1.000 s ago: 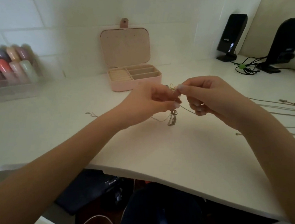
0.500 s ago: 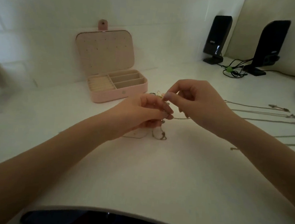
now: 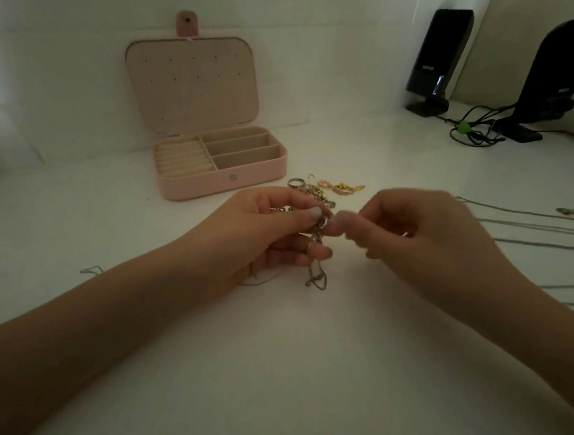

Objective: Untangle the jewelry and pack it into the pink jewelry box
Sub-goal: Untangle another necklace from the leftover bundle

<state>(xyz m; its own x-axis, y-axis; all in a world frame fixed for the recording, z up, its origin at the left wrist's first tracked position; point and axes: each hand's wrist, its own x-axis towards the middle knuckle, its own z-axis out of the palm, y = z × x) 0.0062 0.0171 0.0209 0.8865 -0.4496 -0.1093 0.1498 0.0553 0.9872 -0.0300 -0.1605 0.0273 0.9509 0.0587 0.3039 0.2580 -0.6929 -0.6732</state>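
At my ten o'clock the pink jewelry box (image 3: 225, 181) sits on the white desk (image 3: 285, 354) with its lid standing upright against the wall, ring rolls on the left and three long compartments on the right; I can make out nothing lying in them.

My left hand (image 3: 267, 236) comes in from eight o'clock. Its thumb and forefinger are pressed together on the upper part of the tangled chain (image 3: 317, 250), pinching it near the thumbnail, while the lower fingers curl beneath. The chain hangs from that pinch straight down toward six o'clock, passing in front of the curled fingers, and its loose looped end touches the desk just below the hand. A thin strand trails away under my left wrist toward nine o'clock.

Just beyond the fingertips, at twelve o'clock from the pinch, a small heap of rings and gold charms (image 3: 325, 189) lies on the desk between the hands and the box, apart from both.

My right hand (image 3: 424, 242) enters from four o'clock. Its thumb and forefinger are closed together at the same knot, tip to tip with the left fingers; motion blur keeps me from telling exactly which strand they hold. The remaining fingers are curled under.

At three o'clock several straightened chains (image 3: 535, 233) lie side by side on the desk. Two black speakers (image 3: 439, 57) with cables stand at one to two o'clock.
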